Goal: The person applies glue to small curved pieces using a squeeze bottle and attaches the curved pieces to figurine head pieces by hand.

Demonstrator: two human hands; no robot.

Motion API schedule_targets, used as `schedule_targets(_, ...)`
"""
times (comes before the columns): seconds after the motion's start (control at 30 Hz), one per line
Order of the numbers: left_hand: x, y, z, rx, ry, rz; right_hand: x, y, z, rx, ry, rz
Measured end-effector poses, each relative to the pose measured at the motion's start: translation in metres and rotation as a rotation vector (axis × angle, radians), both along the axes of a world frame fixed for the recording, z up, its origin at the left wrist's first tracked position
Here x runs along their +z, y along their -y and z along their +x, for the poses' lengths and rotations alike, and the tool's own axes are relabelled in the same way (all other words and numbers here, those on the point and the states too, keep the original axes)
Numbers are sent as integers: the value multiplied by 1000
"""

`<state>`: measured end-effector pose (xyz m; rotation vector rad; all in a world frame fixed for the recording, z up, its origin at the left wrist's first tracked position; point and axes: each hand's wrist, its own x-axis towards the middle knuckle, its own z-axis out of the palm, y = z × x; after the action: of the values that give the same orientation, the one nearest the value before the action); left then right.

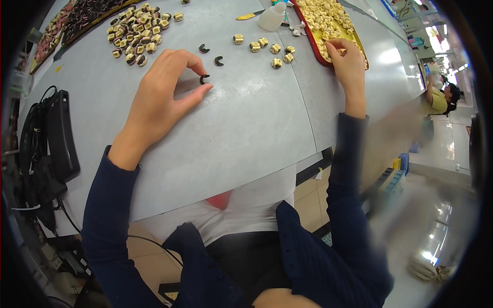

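Observation:
Between thumb and forefinger, my left hand (160,91) pinches a small black C-shaped piece (204,79) just over the grey table. Two more black C-shaped pieces (219,61) lie a little beyond it. My right hand (348,65) reaches to the near end of a red-rimmed tray (317,50) filled with small pale yellow pieces (324,19). Its thumb and forefinger are closed at the yellow pieces; what they hold is too small to make out. Several yellow-and-black joined pieces (255,47) sit between my hands, farther back.
A big pile of joined pieces (137,32) lies at the far left, beside a tray of dark pieces (84,20). A white squeeze bottle (272,16) and a yellow-handled tool (248,16) are at the back. Cables and a black device (63,136) line the left edge. Another person (441,97) sits far right.

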<state>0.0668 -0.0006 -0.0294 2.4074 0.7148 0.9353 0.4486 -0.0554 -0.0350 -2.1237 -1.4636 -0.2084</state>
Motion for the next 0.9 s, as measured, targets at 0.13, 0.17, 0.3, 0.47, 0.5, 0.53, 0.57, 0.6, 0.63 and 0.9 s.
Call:
schedule_targets(0.13, -1, 0, 1, 0, 10, 12, 1, 1, 0, 9, -57, -15)
schedule_targets(0.17, -1, 0, 1, -1, 14, 18, 3, 1, -2, 10, -60, -17)
schedule_targets(0.3, -2, -1, 1, -4, 10, 27, 3, 0, -8, -5, -156, 20)
schedule_targets(0.47, -1, -1, 0, -5, -4, 61, 6, -1, -12, 64, -244, 216)
schedule_targets(0.5, -1, -1, 1, -7, -6, 57, 5, -2, -11, 113, -314, 282)
schedule_targets(0.53, -1, -1, 1, -6, -5, 55, 5, -2, -10, 162, -385, 347)
schedule_targets(0.57, -2, -1, 0, -1, -8, 50, 3, -2, -11, 161, -391, 342)
schedule_targets(0.6, -2, -2, 0, -1, -13, 44, 3, -2, -12, 204, -459, 366)
schedule_targets(0.63, -3, -3, -1, -2, -7, 50, 3, -3, -14, 247, -527, 391)
schedule_targets(0.9, -3, -3, 0, -11, 5, 56, 0, -5, -9, 319, -559, 349)
